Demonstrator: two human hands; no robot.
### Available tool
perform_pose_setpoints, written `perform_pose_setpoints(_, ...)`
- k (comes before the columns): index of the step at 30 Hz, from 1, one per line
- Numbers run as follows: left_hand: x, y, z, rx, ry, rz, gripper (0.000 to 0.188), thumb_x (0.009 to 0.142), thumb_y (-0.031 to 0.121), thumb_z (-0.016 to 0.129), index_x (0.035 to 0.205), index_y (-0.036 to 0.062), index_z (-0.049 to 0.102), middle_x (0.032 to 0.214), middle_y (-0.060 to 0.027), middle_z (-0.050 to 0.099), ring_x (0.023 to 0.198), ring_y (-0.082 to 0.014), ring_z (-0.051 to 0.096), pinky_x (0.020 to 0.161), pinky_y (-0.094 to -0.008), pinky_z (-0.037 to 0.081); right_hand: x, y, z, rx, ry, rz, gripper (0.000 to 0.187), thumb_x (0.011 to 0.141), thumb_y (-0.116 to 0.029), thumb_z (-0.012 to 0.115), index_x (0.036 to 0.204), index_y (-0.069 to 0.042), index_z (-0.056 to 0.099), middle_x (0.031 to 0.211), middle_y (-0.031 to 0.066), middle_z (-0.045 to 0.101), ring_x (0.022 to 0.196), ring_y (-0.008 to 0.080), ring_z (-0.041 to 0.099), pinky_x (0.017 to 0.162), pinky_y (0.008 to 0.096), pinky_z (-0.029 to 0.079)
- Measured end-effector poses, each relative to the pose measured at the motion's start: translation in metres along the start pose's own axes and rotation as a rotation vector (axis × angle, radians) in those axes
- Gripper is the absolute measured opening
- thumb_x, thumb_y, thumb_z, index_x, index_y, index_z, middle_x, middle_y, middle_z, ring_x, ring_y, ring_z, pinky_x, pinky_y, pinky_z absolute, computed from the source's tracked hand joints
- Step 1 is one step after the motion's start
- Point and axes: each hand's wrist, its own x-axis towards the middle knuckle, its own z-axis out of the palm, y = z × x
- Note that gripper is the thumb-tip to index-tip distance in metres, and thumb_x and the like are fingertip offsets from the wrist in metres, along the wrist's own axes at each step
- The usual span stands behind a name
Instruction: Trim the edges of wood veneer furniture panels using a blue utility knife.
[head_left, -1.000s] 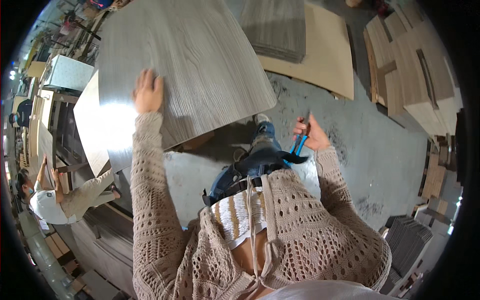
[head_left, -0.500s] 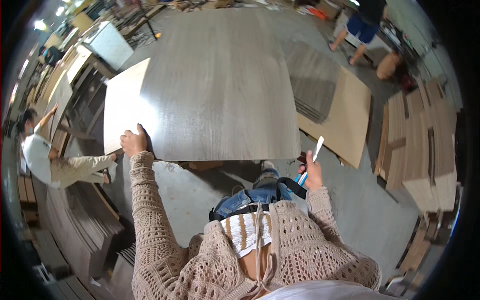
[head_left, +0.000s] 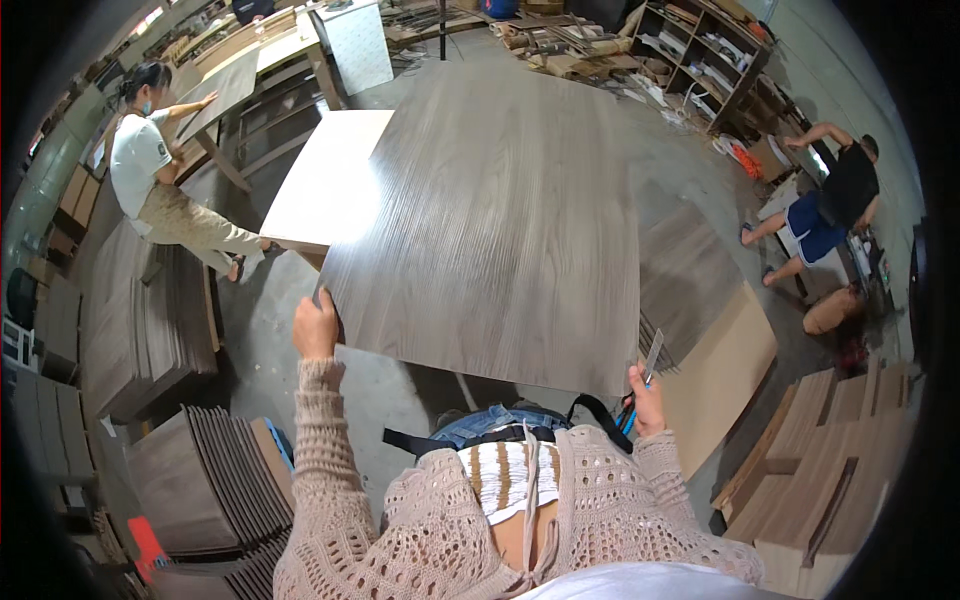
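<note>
A large grey-brown wood-grain panel (head_left: 500,230) stretches out in front of me, its near edge close to my waist. My left hand (head_left: 317,325) is closed around its near left corner, the thumb on top. At the near right corner, my right hand (head_left: 647,400) grips a utility knife (head_left: 654,354); its blade points up and away, and bits of its blue handle show below the fingers. That hand's fingertips meet the panel's corner. Whether they also clamp the panel is hard to make out.
Beneath the panel's left side shows a pale board (head_left: 315,190). Grey boards (head_left: 690,270) lie on a tan sheet (head_left: 725,365) at right. Panel stacks (head_left: 215,470) stand at left, cut boards (head_left: 810,470) at right. One person (head_left: 150,170) handles a board; another (head_left: 835,200) bends at far right.
The panel has turned and come nearer to me, its near right corner now at my right hand. My left hand, still on its corner, has moved lower in view. My view has shifted too.
</note>
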Motion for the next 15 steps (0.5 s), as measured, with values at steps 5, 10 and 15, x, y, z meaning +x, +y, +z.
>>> perform_pose_setpoints(5,-0.086,-0.027,-0.011,0.044,0.077,-0.042,0.047,0.093,0.04,0.043,0.083,-0.0038,0.056,0.086,-0.0259,0.06,0.079,-0.0438,0.057,0.07,-0.0498,0.045,0.061,-0.022,-0.03,-0.169,-0.127,-0.033,0.052,0.085,-0.038,0.065,0.125,-0.006,0.056,0.083,-0.0033,0.058,0.054,0.0034,0.045,0.044,0.02,0.038)
perform_pose_setpoints(10,-0.158,-0.02,-0.017,0.096,0.027,-0.124,0.045,0.093,0.038,0.044,0.082,-0.0047,0.053,0.083,-0.0273,0.059,0.077,-0.0446,0.056,0.069,-0.0502,0.045,0.124,-0.046,-0.045,-0.225,-0.262,-0.125,0.053,0.085,-0.037,0.065,0.123,-0.001,0.056,0.072,-0.0042,0.051,0.049,0.0053,0.043,0.043,0.0212,0.037)
perform_pose_setpoints(15,-0.193,0.004,-0.014,-0.039,-0.114,-0.146,0.05,0.094,0.042,0.044,0.084,-0.0062,0.049,0.082,-0.0283,0.057,0.077,-0.0437,0.056,0.07,-0.0478,0.045,0.223,-0.063,-0.041,-0.231,-0.247,-0.341,0.045,0.085,-0.033,0.064,0.116,-0.001,0.06,0.059,-0.0056,0.048,0.043,0.005,0.039,0.041,0.0236,0.032)
